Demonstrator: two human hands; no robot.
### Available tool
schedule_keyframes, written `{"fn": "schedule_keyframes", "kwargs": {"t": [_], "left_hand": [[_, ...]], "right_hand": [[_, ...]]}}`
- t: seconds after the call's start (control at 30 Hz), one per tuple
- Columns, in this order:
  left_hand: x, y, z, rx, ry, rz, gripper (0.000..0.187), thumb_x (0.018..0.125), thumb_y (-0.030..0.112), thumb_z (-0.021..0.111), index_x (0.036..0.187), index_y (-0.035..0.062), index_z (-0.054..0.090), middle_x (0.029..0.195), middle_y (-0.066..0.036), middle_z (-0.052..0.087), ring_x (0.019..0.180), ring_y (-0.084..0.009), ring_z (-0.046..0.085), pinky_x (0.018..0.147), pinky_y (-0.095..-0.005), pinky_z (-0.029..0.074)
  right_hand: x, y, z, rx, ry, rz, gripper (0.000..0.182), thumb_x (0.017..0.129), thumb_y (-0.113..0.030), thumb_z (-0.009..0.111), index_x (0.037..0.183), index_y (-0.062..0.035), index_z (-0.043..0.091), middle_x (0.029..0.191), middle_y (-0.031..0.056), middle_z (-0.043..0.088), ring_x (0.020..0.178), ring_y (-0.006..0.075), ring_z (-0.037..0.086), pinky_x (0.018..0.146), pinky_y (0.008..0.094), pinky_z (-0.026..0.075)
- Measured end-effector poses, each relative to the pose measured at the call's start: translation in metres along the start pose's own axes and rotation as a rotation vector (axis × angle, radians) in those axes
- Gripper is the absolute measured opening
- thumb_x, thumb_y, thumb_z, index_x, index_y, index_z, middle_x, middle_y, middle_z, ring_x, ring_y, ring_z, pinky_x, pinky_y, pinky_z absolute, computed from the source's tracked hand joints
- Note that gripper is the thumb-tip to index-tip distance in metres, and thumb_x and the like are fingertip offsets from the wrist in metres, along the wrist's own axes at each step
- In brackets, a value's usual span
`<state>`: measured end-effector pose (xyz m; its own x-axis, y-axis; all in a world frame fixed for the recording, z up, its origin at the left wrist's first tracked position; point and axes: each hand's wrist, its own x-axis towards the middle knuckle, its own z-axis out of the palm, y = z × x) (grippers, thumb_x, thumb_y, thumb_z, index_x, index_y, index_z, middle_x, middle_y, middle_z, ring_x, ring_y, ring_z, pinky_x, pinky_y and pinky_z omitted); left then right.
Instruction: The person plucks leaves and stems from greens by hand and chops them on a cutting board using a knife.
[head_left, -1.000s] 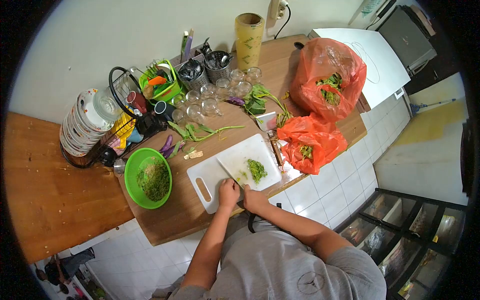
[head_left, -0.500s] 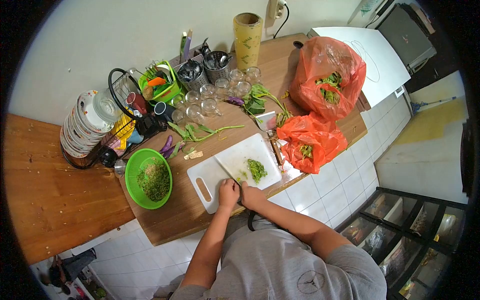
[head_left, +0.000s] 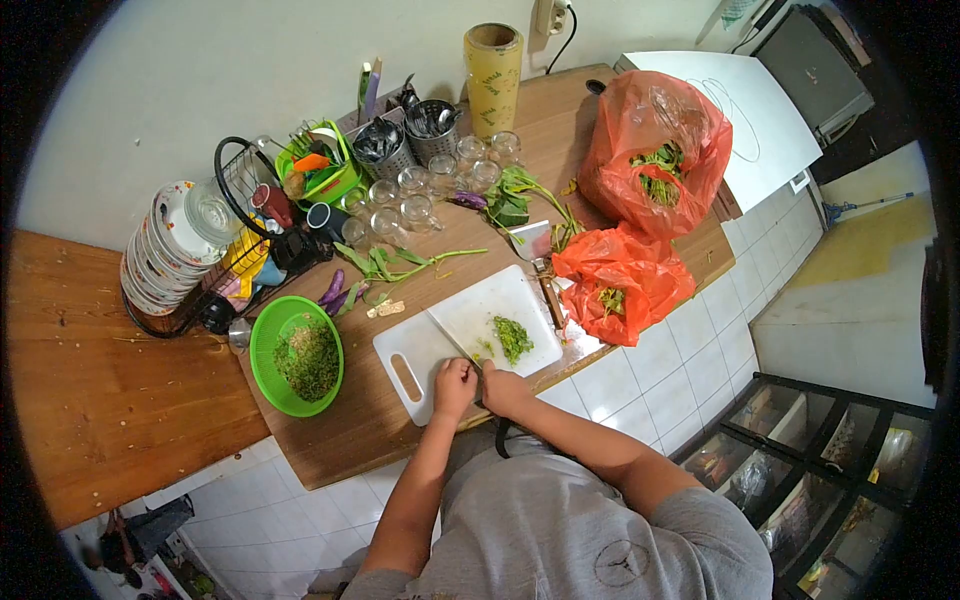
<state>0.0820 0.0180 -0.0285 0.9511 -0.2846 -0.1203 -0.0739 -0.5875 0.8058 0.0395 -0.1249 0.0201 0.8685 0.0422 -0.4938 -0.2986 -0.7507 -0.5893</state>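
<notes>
My right hand grips a knife whose blade lies slantwise over the white cutting board. Just left of the blade is my left hand, its fingers curled at the board's near edge; what they hold, if anything, is hidden. Chopped greens form a small heap to the right of the blade, with a few bits closer to the knife. A green colander with finely chopped greens stands left of the board.
Red plastic bags with leafy stems sit at the right. Glass mugs, purple eggplants and loose leafy stems lie beyond the board. A dish rack with plates stands at the left. A wooden-handled cleaver lies near the board's right side.
My left hand has shifted very slightly to the left, away from the knife. The knife, the board and the heap of greens look nearly the same.
</notes>
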Motion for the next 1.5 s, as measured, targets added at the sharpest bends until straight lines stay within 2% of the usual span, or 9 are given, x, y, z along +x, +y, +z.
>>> {"fn": "schedule_keyframes", "kwargs": {"t": [0.2,0.5,0.77,0.83,0.93,1.0,1.13,1.37,1.5], "left_hand": [[-0.002,0.001,0.001,-0.002,0.041,0.073,0.010,0.085,0.004,0.066,0.094,-0.0009,0.064,0.090,-0.018,0.064,0.077,-0.0317,0.066,0.071,-0.0412,0.055],[-0.001,0.002,-0.001,0.031,-0.001,0.015,0.009,0.089,0.008,0.064,0.096,0.0016,0.063,0.090,-0.019,0.062,0.080,-0.0375,0.063,0.072,-0.0455,0.052],[-0.001,0.008,0.001,0.137,0.068,0.084,0.012,0.090,0.013,0.062,0.087,0.0018,0.061,0.085,-0.019,0.060,0.078,-0.0415,0.059,0.071,-0.0509,0.048],[0.000,0.010,0.000,0.151,0.079,0.104,0.015,0.090,0.015,0.061,0.084,0.0017,0.060,0.083,-0.019,0.059,0.077,-0.0423,0.058,0.070,-0.0520,0.047],[0.003,0.003,0.004,0.149,0.062,0.072,0.013,0.088,0.014,0.062,0.083,0.0018,0.060,0.082,-0.020,0.059,0.077,-0.0419,0.058,0.070,-0.0518,0.048],[0.000,0.004,0.005,0.102,0.073,0.038,0.012,0.086,0.012,0.064,0.082,0.0017,0.060,0.081,-0.019,0.059,0.077,-0.0410,0.059,0.070,-0.0510,0.048],[0.000,0.004,0.007,0.076,0.088,0.062,0.010,0.084,0.010,0.065,0.081,0.0016,0.060,0.082,-0.019,0.059,0.077,-0.0400,0.059,0.069,-0.0499,0.049],[0.001,-0.004,0.009,0.080,0.100,0.055,0.009,0.083,0.009,0.065,0.082,0.0018,0.059,0.081,-0.018,0.060,0.076,-0.0400,0.059,0.069,-0.0500,0.049],[0.000,-0.001,0.008,0.049,0.098,0.021,0.009,0.084,0.009,0.065,0.082,0.0023,0.059,0.081,-0.018,0.061,0.075,-0.0397,0.060,0.068,-0.0496,0.049]], "right_hand": [[0.001,0.002,0.001,0.008,0.002,0.003,0.024,0.088,-0.011,0.052,0.107,0.0030,0.044,0.081,0.0289,0.068,0.079,0.0475,0.068,0.070,0.0562,0.054],[0.001,0.002,0.001,0.000,0.000,-0.003,0.025,0.088,-0.010,0.054,0.107,0.0033,0.045,0.083,0.0282,0.068,0.080,0.0467,0.068,0.070,0.0551,0.053],[-0.001,-0.001,-0.003,0.024,-0.018,0.019,0.029,0.090,-0.017,0.049,0.110,0.0046,0.046,0.087,0.0301,0.069,0.082,0.0469,0.069,0.071,0.0563,0.053],[-0.003,-0.007,-0.009,0.014,-0.001,0.046,0.028,0.089,-0.018,0.053,0.107,0.0039,0.050,0.084,0.0291,0.069,0.080,0.0470,0.069,0.072,0.0552,0.055],[0.001,-0.005,-0.007,-0.018,0.020,0.005,0.029,0.089,-0.018,0.053,0.108,0.0041,0.050,0.086,0.0299,0.069,0.082,0.0468,0.070,0.073,0.0552,0.055],[0.000,-0.008,-0.011,-0.040,-0.075,0.040,0.032,0.090,-0.018,0.049,0.111,0.0055,0.047,0.091,0.0302,0.069,0.085,0.0464,0.069,0.074,0.0547,0.054],[-0.012,-0.018,-0.022,-0.040,-0.102,0.077,0.031,0.090,-0.017,0.051,0.111,0.0042,0.048,0.093,0.0293,0.070,0.089,0.0457,0.070,0.076,0.0541,0.055],[-0.021,-0.018,-0.021,-0.054,-0.121,0.111,0.028,0.089,-0.016,0.051,0.109,0.0033,0.047,0.090,0.0288,0.070,0.086,0.0466,0.069,0.073,0.0559,0.054],[-0.013,-0.005,-0.002,-0.035,-0.033,0.056,0.028,0.087,-0.014,0.054,0.108,0.0028,0.047,0.085,0.0284,0.069,0.082,0.0469,0.069,0.071,0.0565,0.054]]}}
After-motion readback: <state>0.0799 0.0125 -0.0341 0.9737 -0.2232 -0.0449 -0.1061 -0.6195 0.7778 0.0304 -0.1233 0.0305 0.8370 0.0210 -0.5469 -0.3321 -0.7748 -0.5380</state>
